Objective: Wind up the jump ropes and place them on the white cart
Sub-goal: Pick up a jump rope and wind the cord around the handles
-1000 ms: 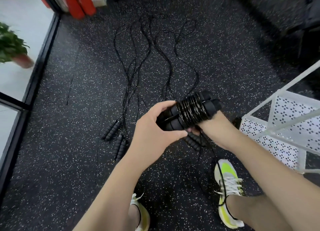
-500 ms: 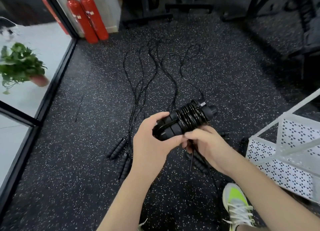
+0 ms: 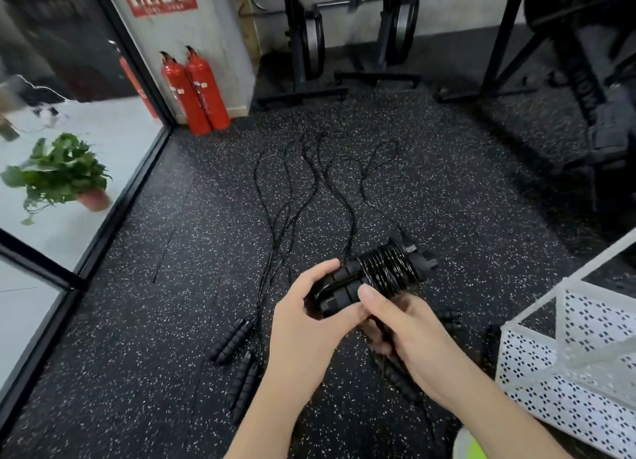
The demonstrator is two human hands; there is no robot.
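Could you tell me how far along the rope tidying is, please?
One rope looks fully wound round its handles, held by the left hand and right hand, not yet on the cart, where no rope shows. Left: several ropes still lie unwound on the floor.

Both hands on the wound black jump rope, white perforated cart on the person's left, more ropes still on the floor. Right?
Wrong on the cart. The head view shows the white perforated cart on the person's right. The rest stands.
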